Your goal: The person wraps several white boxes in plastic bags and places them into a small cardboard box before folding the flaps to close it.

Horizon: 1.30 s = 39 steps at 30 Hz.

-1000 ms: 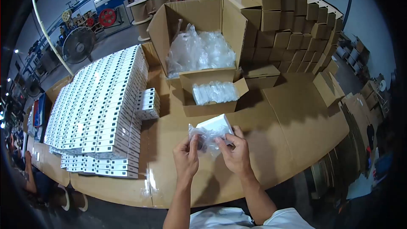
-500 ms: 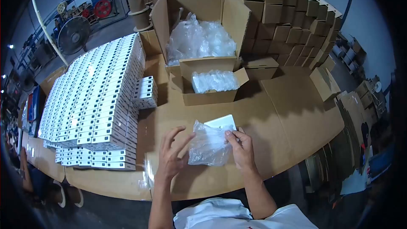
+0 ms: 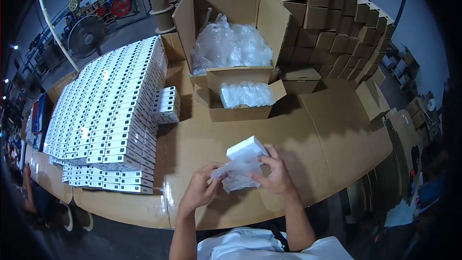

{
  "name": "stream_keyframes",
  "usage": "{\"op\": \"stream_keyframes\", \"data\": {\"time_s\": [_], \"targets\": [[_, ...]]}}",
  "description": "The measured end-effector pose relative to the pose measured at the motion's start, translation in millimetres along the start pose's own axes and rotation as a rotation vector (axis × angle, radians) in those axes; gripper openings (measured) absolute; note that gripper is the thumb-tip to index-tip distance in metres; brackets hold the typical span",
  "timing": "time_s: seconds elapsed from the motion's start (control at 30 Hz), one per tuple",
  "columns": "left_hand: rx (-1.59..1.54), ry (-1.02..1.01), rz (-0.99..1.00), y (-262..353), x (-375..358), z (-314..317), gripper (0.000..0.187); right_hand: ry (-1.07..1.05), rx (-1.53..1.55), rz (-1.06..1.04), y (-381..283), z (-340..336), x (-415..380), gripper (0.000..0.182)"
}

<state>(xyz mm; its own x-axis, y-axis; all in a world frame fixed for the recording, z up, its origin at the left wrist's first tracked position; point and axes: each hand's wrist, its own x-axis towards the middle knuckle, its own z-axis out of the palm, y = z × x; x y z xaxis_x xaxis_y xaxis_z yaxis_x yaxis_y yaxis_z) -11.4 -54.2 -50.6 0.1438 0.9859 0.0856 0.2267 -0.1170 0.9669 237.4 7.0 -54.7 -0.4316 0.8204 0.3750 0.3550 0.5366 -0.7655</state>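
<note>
Between my hands, over the cardboard-covered table, is a white box (image 3: 246,148) partly inside a clear plastic bag (image 3: 236,175). My left hand (image 3: 202,186) pinches the bag's left edge between thumb and fingers. With its fingers around the right side of the bag and the box's lower end, my right hand (image 3: 275,173) holds both. The box is tilted, its upper end sticking out of the plastic. Beyond them, a small open carton (image 3: 240,114) holds several plastic-wrapped items (image 3: 247,95).
White boxes (image 3: 103,110) stand in a large stack at the left, with a short stack (image 3: 166,105) beside it. A big carton (image 3: 273,24) of plastic bags (image 3: 231,43) is at the back. Brown cartons (image 3: 332,33) are piled at the back right. A person's arm (image 3: 29,188) shows far left.
My left hand has closed on the bag's left edge. The white box has tilted and risen slightly, and the bag is now gathered around its lower part.
</note>
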Motion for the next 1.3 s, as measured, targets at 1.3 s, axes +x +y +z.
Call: {"op": "stream_keyframes", "data": {"time_s": [1.3], "targets": [[0.330,-0.029,0.169,19.6,26.3,-7.2,0.026,0.163,0.072,0.292,-4.8,42.3,-25.4,0.026]]}}
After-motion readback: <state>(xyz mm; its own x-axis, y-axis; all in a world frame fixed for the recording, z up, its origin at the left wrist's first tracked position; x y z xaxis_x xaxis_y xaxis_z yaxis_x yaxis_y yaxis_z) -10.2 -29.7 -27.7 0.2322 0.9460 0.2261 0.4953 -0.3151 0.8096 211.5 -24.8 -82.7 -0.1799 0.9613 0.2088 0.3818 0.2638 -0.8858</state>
